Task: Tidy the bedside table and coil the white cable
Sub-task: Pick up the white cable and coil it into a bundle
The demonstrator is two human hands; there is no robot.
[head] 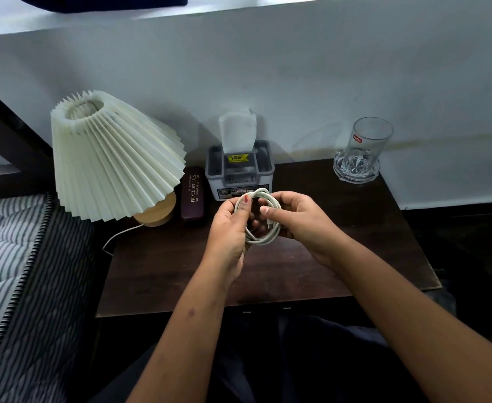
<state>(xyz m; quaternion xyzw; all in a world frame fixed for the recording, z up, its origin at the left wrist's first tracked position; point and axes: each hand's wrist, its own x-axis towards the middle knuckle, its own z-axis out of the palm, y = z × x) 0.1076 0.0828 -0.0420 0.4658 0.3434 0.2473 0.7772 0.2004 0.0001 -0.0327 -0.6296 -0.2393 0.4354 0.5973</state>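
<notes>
White cable (263, 222), wound into a loose coil, hangs between both hands above the dark wooden bedside table (163, 266). Left hand (230, 225) pinches the coil's upper left under its thumb. Right hand (300, 221) curls its fingers (268, 210) closed over the right side.

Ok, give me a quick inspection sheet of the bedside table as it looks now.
Surface: dark wooden table, front bare.
Job's things: white cable coiled in loops, held above table.
Clutter: lamp, glasses case, tissue box, glass on clear coaster.
Grippers: left hand and right hand both grip the coil.
Cables: lamp cord trails off left edge.
Surroundings: striped mattress left, white wall behind.
</notes>
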